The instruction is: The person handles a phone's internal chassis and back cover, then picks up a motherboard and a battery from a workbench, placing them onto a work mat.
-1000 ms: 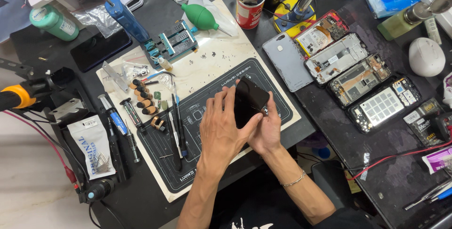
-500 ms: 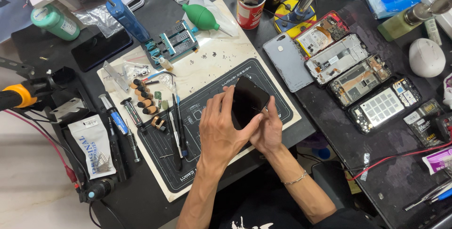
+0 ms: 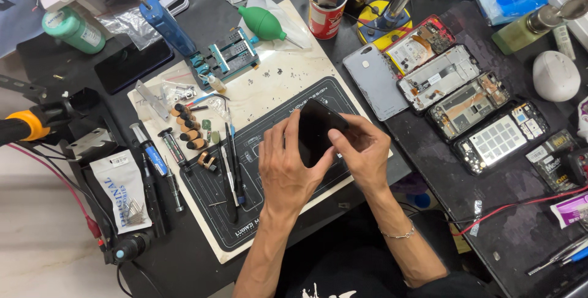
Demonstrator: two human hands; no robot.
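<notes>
A black phone (image 3: 316,131) with a dark screen is held tilted above the dark repair mat (image 3: 257,151). My left hand (image 3: 285,172) grips its left and lower edge, fingers spread along the side. My right hand (image 3: 362,150) holds the right edge, with the thumb and forefinger pinching near the phone's top right corner. Both hands hover over the mat's right half.
Tweezers, screwdrivers (image 3: 160,162) and small parts lie on the mat's left. A blue clamp fixture (image 3: 223,60), green air blower (image 3: 262,22) and red cup (image 3: 326,11) stand behind. Several opened phones (image 3: 471,105) lie to the right. A soldering handle (image 3: 24,126) is at far left.
The phone has tilted slightly and my right hand's fingers have shifted up toward its top right corner. My left hand stays in place.
</notes>
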